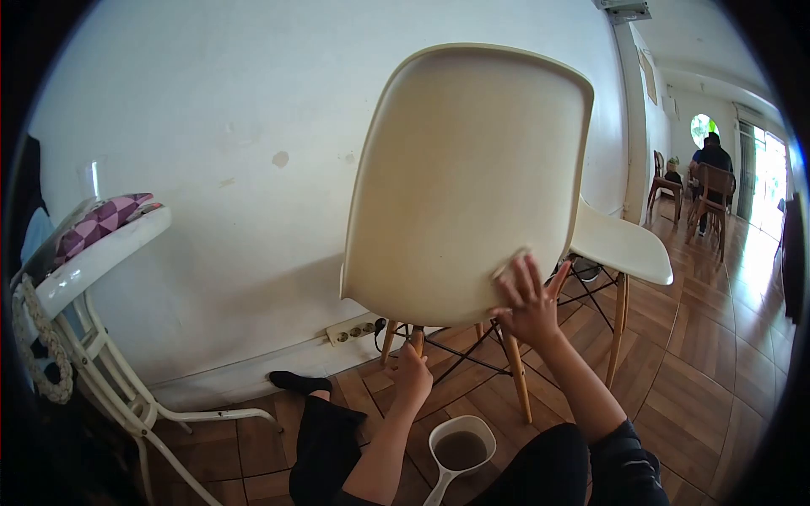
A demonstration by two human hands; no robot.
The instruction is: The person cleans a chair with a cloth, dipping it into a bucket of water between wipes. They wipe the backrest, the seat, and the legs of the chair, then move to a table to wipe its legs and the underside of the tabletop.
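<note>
A cream plastic chair (468,177) with wooden legs stands in front of me, the broad outer face of its back turned my way. My left hand (410,376) is closed round one of its wooden legs (417,339), just under the seat. Against the lower right of the shell, my right hand (533,305) presses a small pale cloth (504,268) with its fingers somewhat spread. The cloth is mostly hidden under them, and the fingertips are slightly blurred. Between my legs on the floor sits a white dipper (439,487) with murky grey-brown liquid in it.
A second cream chair (620,240) stands close behind on the right. At left is a white metal-framed chair (110,253) with a purple patterned cushion (105,223). A power strip (350,331) lies along the wall. Far right, a person (715,160) is by wooden chairs (717,185).
</note>
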